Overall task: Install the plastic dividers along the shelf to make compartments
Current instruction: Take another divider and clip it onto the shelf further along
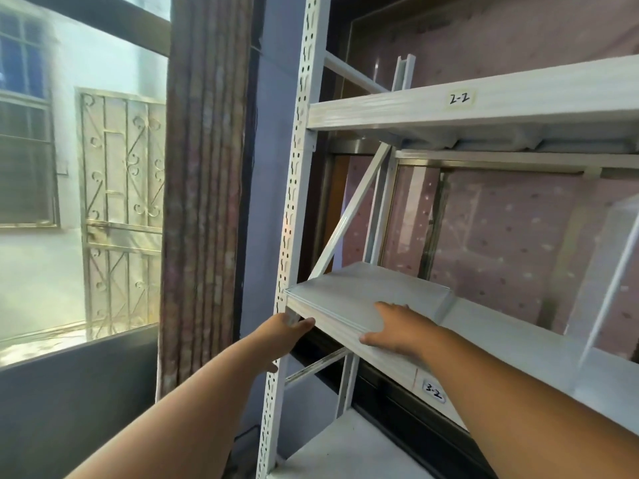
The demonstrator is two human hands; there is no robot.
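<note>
A flat stack of pale plastic dividers [359,295] lies at the left end of the white metal shelf [511,347] labelled 3-2. My left hand [287,337] grips the stack's front left corner, thumb on top, next to the perforated upright. My right hand [401,330] rests palm down on the stack's front edge with its fingers spread. A clear plastic divider [608,271] stands upright on the same shelf at the far right.
The perforated white upright post [294,209] stands right beside my left hand. The upper shelf [484,108] labelled 2-2 hangs above. A diagonal brace [352,212] runs behind the stack. A curtain [204,188] and a window are at the left.
</note>
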